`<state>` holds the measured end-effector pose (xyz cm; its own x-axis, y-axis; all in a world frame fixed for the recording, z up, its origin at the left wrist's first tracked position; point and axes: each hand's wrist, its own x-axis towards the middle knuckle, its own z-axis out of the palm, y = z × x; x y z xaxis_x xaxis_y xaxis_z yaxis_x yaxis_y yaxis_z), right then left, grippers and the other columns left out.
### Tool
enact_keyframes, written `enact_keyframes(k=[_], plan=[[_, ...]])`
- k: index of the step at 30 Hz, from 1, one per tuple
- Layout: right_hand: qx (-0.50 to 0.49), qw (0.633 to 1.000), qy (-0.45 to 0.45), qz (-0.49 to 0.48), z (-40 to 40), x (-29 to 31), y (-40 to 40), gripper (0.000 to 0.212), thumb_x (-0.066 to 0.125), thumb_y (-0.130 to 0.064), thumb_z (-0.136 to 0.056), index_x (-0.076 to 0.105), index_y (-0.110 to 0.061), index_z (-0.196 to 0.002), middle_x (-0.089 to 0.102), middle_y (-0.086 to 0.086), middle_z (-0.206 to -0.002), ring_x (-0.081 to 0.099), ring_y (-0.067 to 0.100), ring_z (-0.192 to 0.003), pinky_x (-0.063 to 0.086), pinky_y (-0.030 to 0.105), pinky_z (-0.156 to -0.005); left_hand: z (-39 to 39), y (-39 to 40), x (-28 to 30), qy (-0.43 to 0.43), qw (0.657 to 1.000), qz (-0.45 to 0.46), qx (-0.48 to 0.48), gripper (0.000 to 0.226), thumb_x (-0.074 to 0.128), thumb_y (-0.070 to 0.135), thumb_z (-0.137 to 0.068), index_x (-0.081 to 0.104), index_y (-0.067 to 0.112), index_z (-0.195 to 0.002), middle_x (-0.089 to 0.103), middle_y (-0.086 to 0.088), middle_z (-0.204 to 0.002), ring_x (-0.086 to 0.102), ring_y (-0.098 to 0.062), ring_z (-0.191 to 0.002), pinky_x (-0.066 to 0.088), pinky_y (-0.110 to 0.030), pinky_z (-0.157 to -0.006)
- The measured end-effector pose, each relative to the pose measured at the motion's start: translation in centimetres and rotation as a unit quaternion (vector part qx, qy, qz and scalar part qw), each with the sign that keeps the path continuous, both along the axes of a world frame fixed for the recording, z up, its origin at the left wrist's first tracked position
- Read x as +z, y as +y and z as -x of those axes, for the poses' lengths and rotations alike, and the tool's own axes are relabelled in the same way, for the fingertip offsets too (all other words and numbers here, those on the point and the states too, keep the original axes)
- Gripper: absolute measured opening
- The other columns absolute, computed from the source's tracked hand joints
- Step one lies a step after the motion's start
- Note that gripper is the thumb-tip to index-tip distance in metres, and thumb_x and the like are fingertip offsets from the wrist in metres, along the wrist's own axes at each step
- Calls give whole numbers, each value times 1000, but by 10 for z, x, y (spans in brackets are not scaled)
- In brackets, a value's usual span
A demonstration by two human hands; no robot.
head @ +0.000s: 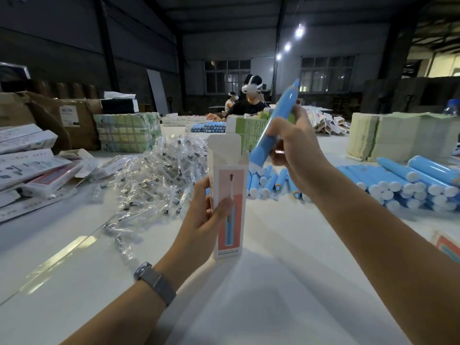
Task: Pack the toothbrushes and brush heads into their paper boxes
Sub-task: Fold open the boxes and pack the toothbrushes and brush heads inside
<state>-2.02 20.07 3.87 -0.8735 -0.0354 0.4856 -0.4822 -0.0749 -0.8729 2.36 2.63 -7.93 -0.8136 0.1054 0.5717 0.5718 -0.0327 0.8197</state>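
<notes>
Paper box (229,195) (upright, flap open) beside cylindrical blue toothbrush (272,128).

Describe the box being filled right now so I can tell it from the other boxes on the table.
On the white table, look to the near centre, between the bagged brush heads and the blue toothbrush pile. The open box stands upright in the left hand, top flap raised. Unlike the flat boxes stacked at the left, it shows a pink panel picturing a toothbrush.
</notes>
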Motion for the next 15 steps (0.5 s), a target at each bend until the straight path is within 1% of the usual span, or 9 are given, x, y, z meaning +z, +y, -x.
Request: enact_keyframes(k=[2, 4, 6, 8, 9, 10, 11, 13, 15], plan=[[6, 998, 41, 46, -12, 9, -6, 60, 55, -21, -70, 42, -29, -129, 55, 2, -88, 54, 12, -67, 49, 23, -53, 0, 1, 0, 4, 1000, 2, -1, 28, 54, 31, -98, 45, 34, -124, 71, 11, -103, 72, -21, -96, 61, -37, -81], [10, 993, 71, 90, -20, 16, -9, 62, 57, -20, -75, 40, -31, -134, 58, 3, -92, 57, 9, -64, 49, 25, -53, -1, 2, 0, 6, 1000, -1, -5, 26, 53, 30, -96, 49, 43, -118, 72, 10, -101, 72, -18, -94, 59, -32, -78], [7, 989, 116, 92, -25, 17, -12, 69, 59, -13, -80, 32, -30, -142, 62, 6, -94, 61, 6, -60, 48, 21, -51, -1, 3, 1, 11, 1000, 4, -9, 28, 53, 29, -95, 52, 52, -111, 72, 9, -102, 72, -16, -94, 59, -30, -77], [-19, 985, 171, 28, -28, 12, -16, 79, 60, -7, -80, 23, -28, -147, 62, 11, -110, 67, 12, -77, 54, 22, -57, 0, 3, 0, 16, 1000, 2, -3, 27, 54, 29, -95, 53, 52, -109, 72, 8, -100, 72, -16, -91, 59, -30, -76], [-37, 980, 193, -18, -28, 9, -17, 83, 61, -7, -79, 20, -26, -149, 59, 10, -119, 67, 15, -87, 57, 24, -64, 1, 3, -1, 17, 1000, -3, 1, 26, 54, 29, -94, 54, 50, -109, 72, 8, -96, 72, -14, -88, 59, -29, -74], [-53, 974, 210, -66, -28, 6, -19, 85, 62, -9, -78, 18, -25, -149, 57, 7, -120, 65, 13, -90, 57, 24, -68, 1, 3, -1, 18, 1000, -7, 5, 25, 55, 29, -94, 54, 50, -109, 71, 9, -92, 71, -13, -85, 58, -28, -73], [-67, 966, 222, -113, -28, 5, -20, 86, 63, -13, -77, 18, -25, -149, 57, 3, -115, 64, 10, -85, 57, 23, -67, 2, 3, -2, 20, 1000, -6, 8, 25, 55, 29, -94, 54, 50, -108, 71, 11, -90, 70, -11, -83, 58, -27, -72], [-88, 948, 234, -198, -26, 2, -22, 86, 62, -23, -74, 18, -28, -148, 59, -2, -94, 59, 7, -64, 55, 22, -58, 3, 3, -2, 28, 999, 7, 16, 25, 54, 31, -94, 53, 51, -109, 70, 14, -89, 69, -8, -81, 57, -25, -72], [-102, 933, 240, -249, -24, -1, -23, 82, 62, -28, -74, 23, -30, -146, 57, -4, -80, 55, 7, -55, 54, 26, -54, 3, 3, -3, 33, 999, 10, 18, 24, 54, 32, -95, 52, 48, -112, 71, 14, -89, 68, -6, -80, 56, -25, -71]])
